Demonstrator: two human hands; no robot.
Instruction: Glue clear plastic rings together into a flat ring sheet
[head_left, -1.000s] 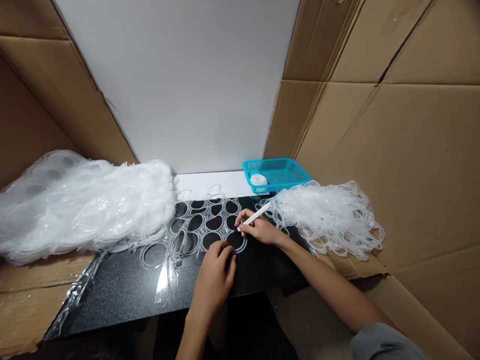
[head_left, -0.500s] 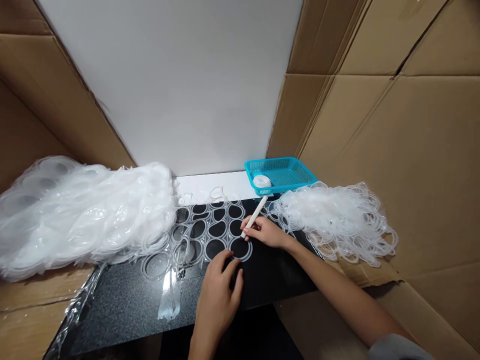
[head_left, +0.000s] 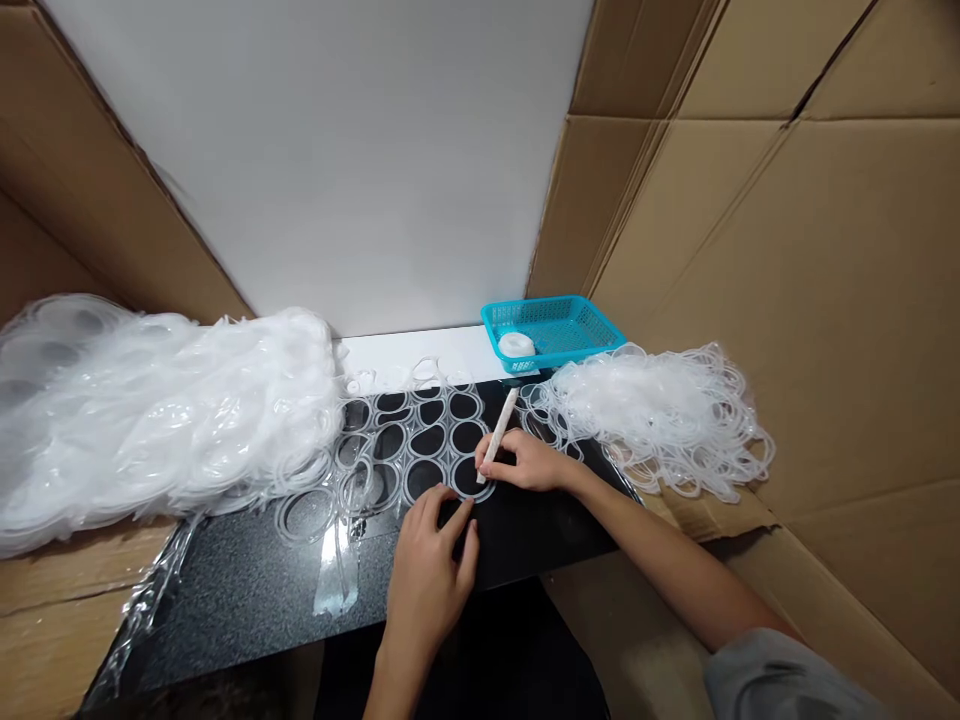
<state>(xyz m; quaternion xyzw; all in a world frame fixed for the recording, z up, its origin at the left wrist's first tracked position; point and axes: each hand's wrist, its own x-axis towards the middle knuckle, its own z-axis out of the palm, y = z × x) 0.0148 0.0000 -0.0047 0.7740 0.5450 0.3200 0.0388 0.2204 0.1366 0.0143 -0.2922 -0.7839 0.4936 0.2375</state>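
Observation:
A clear plastic sheet of joined rings [head_left: 448, 453] lies on the black speckled tabletop [head_left: 247, 590]. My right hand [head_left: 525, 461] grips a slim white stick [head_left: 498, 436], its lower end down at the near right ring of the sheet. My left hand [head_left: 433, 550] rests just in front of that ring, palm down with the fingers apart; the fingertips touch the near edge of the sheet. Some loose rings [head_left: 306, 515] lie to the left of it.
A tall heap of clear ring sheets [head_left: 172, 410] fills the left side. On the right is a looser pile of ring scraps [head_left: 660, 415]. A blue basket [head_left: 577, 335] at the back holds white rings [head_left: 517, 346]. Cardboard walls [head_left: 840, 300] and a white panel [head_left: 337, 170] enclose the table.
The stick has swung more upright, and my right hand has shifted slightly nearer on the end ring. My left hand stays by the sheet's edge. The whole view has shifted a little.

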